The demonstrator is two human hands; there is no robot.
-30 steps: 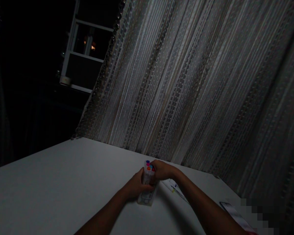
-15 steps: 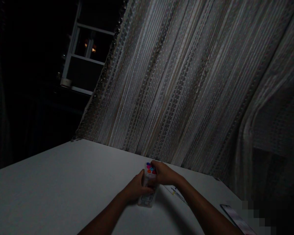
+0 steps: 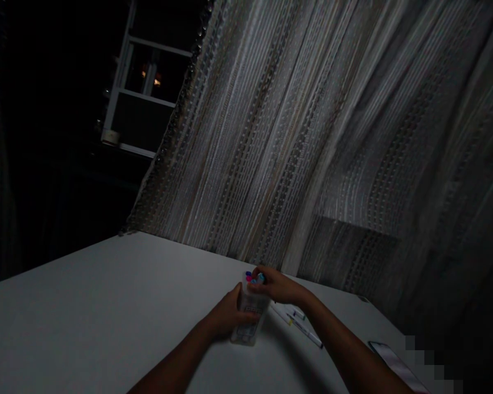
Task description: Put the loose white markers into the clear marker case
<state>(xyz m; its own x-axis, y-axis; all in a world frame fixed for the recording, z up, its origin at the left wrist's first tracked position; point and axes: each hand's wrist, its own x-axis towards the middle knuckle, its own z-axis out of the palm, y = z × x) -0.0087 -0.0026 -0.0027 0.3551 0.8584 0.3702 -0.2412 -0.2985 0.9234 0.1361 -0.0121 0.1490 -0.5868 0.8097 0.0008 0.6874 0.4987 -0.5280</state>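
Across the dim scene, much is hard to read: the room is nearly dark, the lower right corner is blocked out in coarse squares, and a flat dark-edged object (image 3: 388, 358) near that corner is cut off by them so that its kind cannot be told. On the white table (image 3: 107, 306), near its far edge by the curtain (image 3: 312, 137), stands a clear plastic marker case (image 3: 248, 323), its printing too faint to read; coloured caps (image 3: 252, 278) of pink, blue and turquoise show at its top. Left hand (image 3: 229, 314) is wrapped around the case's near side, fingers curled and clamped on it, the thumb partly hidden behind the plastic. Right hand (image 3: 276, 287) is closed over the top of the case, fingertips pinched on the caps; exactly which marker it grips cannot be made out. Both forearms reach in from the bottom edge, angled toward each other, the left one cut off below the elbow. Loose markers (image 3: 302, 325) lie on the table just beside the right wrist.
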